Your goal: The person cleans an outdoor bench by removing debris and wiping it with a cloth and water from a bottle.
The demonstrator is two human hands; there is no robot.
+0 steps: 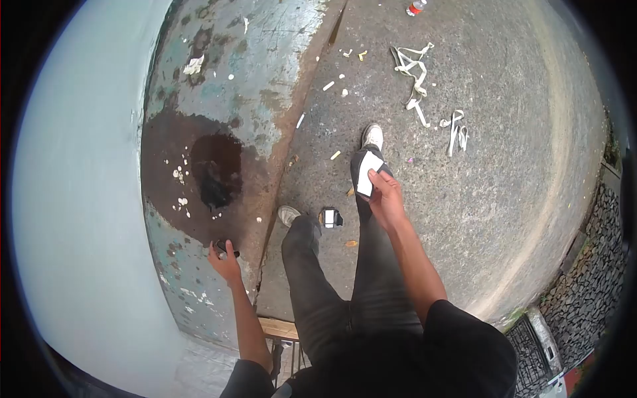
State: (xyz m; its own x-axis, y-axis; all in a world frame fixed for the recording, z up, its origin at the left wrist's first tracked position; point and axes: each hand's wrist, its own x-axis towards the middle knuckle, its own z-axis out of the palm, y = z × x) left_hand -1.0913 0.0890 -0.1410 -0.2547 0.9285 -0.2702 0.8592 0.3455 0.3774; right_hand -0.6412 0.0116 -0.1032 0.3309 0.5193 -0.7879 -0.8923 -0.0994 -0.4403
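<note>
My right hand (386,192) is closed on a flat white rectangular piece with dark edges (367,176), thumb on its white face, over my right leg. At the left, low over the painted concrete ledge, the fingers of my left hand (225,263) are around a small black object (230,250); its kind is too small to make out. A black clump (215,193) lies in the dark wet patch (222,156) beyond that hand. On the ground between my feet sits a small black box-like item with a white top (330,217).
White straps (417,79) lie tangled on the ground ahead, with a shorter strap (455,129) to their right. A red-labelled bottle (416,8) stands at the far end. White bits (181,201) dot the ledge, a pale wall (86,166) rises at left.
</note>
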